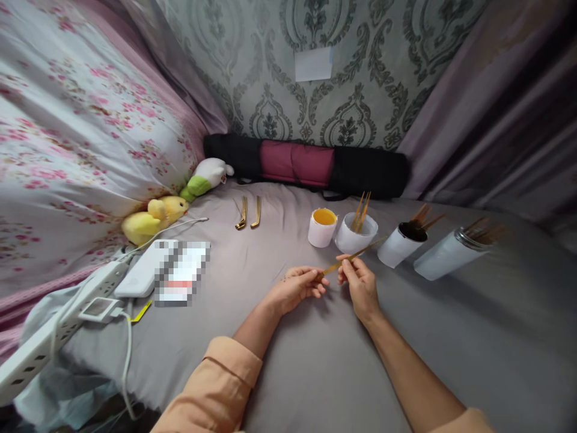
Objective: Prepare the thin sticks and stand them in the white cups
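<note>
Both hands meet low over the grey bedsheet (315, 373), and between them runs a thin golden-brown stick (372, 246). The left hand (295, 288) pinches its near end between thumb and fingertips. The right hand (360, 285) closes on it just past that, so the long free end slants up and away from the grip toward the cups. Two pinches so close together look to me like a way of steadying something this slight.

Just beyond the grip stands a row of four white containers, probably set there for easy reach. There is a short white cup with a yellow-orange inside (323, 227), then a wider white cup holding a few similar sticks (356, 237). Next comes a white cup with a dark inside and sticks (399, 246), leaning off to the right. Farthest right, a white-wrapped tube with a metal rim (446, 255) lies tipped nearly flat on the soft bedding. Further off, up and left of the grip, a pair of curved gold tools (249, 213) lies on the sheet.

The stick's held end is covered by the fingers, so I cannot describe it. What fills the yellow cup is unclear, and the dark cup's contents are lost in shadow. A flat item beside the white power bank (142, 276) is blurred out, and both arms are cut off at the frame's lower edge.
</note>
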A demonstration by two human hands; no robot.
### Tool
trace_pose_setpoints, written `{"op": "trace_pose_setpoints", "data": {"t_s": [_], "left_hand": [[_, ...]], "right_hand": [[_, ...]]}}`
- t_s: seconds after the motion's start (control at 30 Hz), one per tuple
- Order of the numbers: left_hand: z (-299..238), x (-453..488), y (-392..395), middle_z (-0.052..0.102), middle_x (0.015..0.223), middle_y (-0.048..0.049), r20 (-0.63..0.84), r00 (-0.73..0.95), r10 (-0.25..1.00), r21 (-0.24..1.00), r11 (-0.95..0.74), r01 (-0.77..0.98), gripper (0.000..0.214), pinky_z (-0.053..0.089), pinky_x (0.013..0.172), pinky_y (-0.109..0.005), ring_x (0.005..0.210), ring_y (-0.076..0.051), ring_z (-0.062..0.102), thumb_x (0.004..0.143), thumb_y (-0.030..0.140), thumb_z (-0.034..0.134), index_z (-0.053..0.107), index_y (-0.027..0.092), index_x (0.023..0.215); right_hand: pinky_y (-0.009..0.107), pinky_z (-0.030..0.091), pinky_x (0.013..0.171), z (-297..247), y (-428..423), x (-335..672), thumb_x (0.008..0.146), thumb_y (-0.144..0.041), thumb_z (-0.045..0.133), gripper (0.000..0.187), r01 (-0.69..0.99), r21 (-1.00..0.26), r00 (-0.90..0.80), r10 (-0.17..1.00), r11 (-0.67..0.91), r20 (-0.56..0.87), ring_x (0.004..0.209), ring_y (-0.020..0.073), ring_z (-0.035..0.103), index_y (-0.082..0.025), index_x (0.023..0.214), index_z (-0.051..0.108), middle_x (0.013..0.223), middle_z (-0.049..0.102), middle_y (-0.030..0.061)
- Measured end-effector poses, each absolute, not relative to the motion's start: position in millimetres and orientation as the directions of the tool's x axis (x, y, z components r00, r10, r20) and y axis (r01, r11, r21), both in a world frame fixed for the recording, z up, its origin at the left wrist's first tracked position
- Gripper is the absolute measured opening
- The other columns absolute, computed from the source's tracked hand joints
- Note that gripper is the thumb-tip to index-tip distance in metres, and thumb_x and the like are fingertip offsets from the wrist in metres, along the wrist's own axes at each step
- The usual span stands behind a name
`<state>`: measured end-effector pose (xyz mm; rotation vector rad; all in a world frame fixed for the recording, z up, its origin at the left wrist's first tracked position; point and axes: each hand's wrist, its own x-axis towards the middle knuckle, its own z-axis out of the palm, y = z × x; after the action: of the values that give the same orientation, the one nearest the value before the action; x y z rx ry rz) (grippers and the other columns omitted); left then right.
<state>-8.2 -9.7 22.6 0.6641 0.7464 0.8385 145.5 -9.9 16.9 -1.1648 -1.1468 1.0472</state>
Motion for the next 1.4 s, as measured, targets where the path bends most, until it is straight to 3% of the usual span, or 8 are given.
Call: {"op": "trace_pose_setpoints", "data": {"t_s": [0.6,1.4], "left_hand": [[19,-12,-9,0.064,0.085,-0.0132,-0.328,0.541,0.774,0.721,0.575,-0.386,0.025,0.043,0.054,-0.018,0.058,-0.008,0.056,0.074,0.019,0.061,0.059,0.007,0.095],[18,-14,-11,0.063,0.085,-0.0120,-0.309,0.559,0.770,0.731,0.568,-0.378,0.027,0.039,0.048,-0.017,0.054,-0.006,0.052,0.071,0.022,0.064,0.059,0.008,0.093]], "right_hand": [[0.022,0.037,0.049,32,-8,148,0.080,-0.039,0.049,0.025,0.100,-0.990,0.120,0.986,0.103,0.115,0.050,0.0086,0.044,-0.017,0.088,0.057,0.059,0.046,-0.0032],[0.021,0.039,0.047,61,6,176,0.079,-0.048,0.046,0.035,0.104,-0.981,0.233,0.955,0.162,0.182,0.050,0.0077,0.045,-0.017,0.089,0.059,0.067,0.053,0.0005]]}}
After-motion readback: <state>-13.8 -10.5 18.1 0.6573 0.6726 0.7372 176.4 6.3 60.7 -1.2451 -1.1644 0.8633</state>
